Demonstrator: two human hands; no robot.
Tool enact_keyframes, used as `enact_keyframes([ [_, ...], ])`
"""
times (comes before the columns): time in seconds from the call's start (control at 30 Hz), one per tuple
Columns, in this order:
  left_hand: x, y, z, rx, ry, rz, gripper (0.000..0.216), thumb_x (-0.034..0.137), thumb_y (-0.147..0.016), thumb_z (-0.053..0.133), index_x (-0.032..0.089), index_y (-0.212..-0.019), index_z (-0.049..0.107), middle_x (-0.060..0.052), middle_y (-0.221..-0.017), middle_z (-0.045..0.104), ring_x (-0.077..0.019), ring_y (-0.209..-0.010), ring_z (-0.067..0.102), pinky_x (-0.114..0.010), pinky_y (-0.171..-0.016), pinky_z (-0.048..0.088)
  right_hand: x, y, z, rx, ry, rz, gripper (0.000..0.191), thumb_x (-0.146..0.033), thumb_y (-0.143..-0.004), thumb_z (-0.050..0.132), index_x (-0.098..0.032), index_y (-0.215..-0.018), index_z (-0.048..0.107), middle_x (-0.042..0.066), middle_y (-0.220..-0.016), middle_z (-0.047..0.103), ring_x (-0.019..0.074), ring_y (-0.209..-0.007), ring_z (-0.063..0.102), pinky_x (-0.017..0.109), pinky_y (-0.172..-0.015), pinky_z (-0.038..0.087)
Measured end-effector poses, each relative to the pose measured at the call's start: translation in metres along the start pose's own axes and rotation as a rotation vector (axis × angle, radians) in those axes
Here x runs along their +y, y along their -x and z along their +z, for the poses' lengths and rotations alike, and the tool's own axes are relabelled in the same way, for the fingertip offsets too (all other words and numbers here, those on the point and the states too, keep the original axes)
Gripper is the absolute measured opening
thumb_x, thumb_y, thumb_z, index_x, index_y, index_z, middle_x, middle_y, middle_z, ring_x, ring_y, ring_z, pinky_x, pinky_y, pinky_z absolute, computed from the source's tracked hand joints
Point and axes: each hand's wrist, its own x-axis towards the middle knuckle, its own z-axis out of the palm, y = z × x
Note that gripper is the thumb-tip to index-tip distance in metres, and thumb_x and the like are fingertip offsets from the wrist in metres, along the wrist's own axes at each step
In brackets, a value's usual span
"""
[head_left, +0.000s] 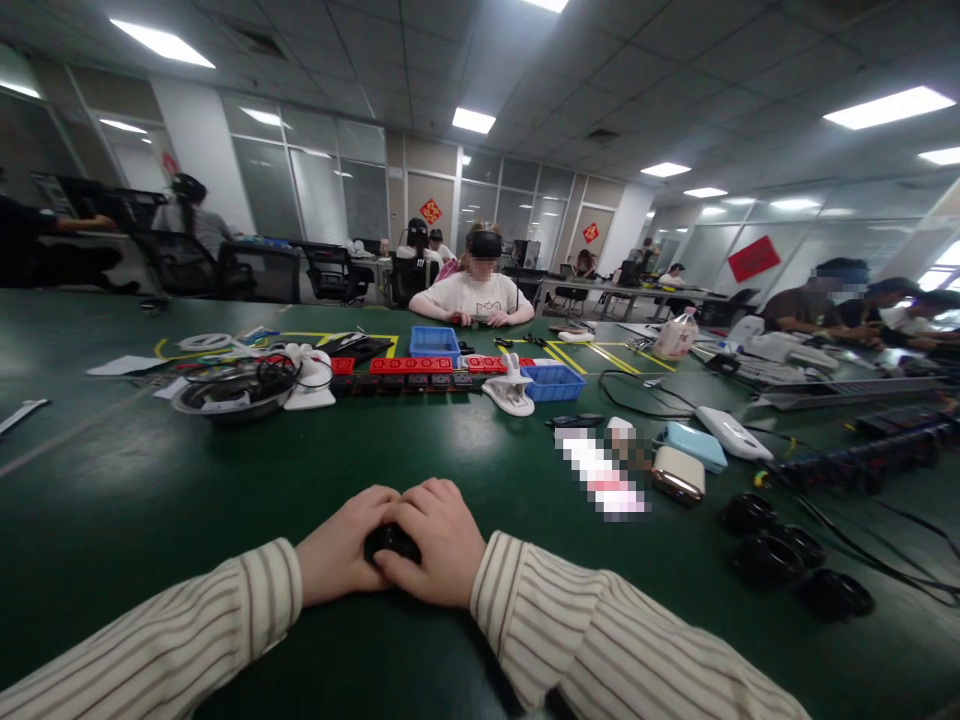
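Observation:
Just above the green table (pixel 300 470), both hands are wrapped around a small, dark, rounded glossy object (pixel 394 543); its exact kind is mostly hidden by the fingers. My left hand (pixel 341 550) closes on it from the left side. From the right, my right hand (pixel 442 540) lies over it, with the thumb across the front and the fingers over the top, touching the left hand. Several black, round, hollow-looking pieces (pixel 766 556) sit on the table well to the right of my hands.
Farther back are a metal bowl (pixel 214 412) with cables, a row of red-and-black blocks (pixel 412 366), a white clip stand (pixel 512 392) and blue bins (pixel 556 385). On the right lie a cream case (pixel 679 474), a light-blue case (pixel 694 446) and black cables. A person (pixel 476 295) sits opposite.

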Motion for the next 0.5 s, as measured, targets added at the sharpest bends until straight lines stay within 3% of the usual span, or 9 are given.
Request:
enact_keyframes([
  [0.13, -0.004, 0.002, 0.002, -0.002, 0.013, 0.017, 0.037, 0.012, -0.060, 0.062, 0.019, -0.096, 0.059, -0.003, -0.103, 0.055, -0.0245, -0.098, 0.052, -0.037, -0.090, 0.043, -0.001, 0.004, -0.004, -0.001, -0.053, -0.144, 0.023, -0.017, -0.068, 0.055, -0.018, -0.091, 0.060, 0.000, -0.102, 0.065, 0.0183, -0.093, 0.050, 0.034, -0.087, 0.034],
  [0.3, -0.007, 0.001, 0.003, -0.015, 0.017, 0.030, 0.045, 0.024, -0.066, 0.067, 0.020, -0.109, 0.055, -0.005, -0.111, 0.054, -0.0264, -0.104, 0.050, -0.040, -0.095, 0.040, -0.005, 0.006, -0.004, 0.054, -0.101, -0.236, 0.026, -0.018, -0.070, 0.046, -0.021, -0.090, 0.061, -0.001, -0.108, 0.065, 0.0187, -0.112, 0.046, 0.039, -0.103, 0.023],
  [0.43, -0.009, 0.001, 0.006, -0.033, -0.010, 0.024, 0.056, 0.026, -0.063, 0.072, 0.022, -0.115, 0.053, -0.005, -0.115, 0.053, -0.0274, -0.108, 0.048, -0.043, -0.099, 0.035, -0.019, 0.010, -0.026, 0.279, -0.201, -0.226, 0.030, -0.025, -0.076, 0.041, -0.017, -0.098, 0.059, 0.008, -0.101, 0.063, 0.0193, -0.101, 0.052, 0.038, -0.092, 0.038],
  [0.5, -0.010, 0.003, 0.007, -0.031, -0.022, 0.002, 0.063, 0.029, -0.062, 0.074, 0.023, -0.119, 0.050, -0.006, -0.119, 0.051, -0.0285, -0.111, 0.047, -0.045, -0.099, 0.035, -0.027, 0.017, -0.046, 0.303, -0.230, -0.204, 0.028, -0.029, -0.081, 0.042, -0.017, -0.100, 0.058, 0.007, -0.095, 0.063, 0.0193, -0.096, 0.055, 0.037, -0.087, 0.042],
])
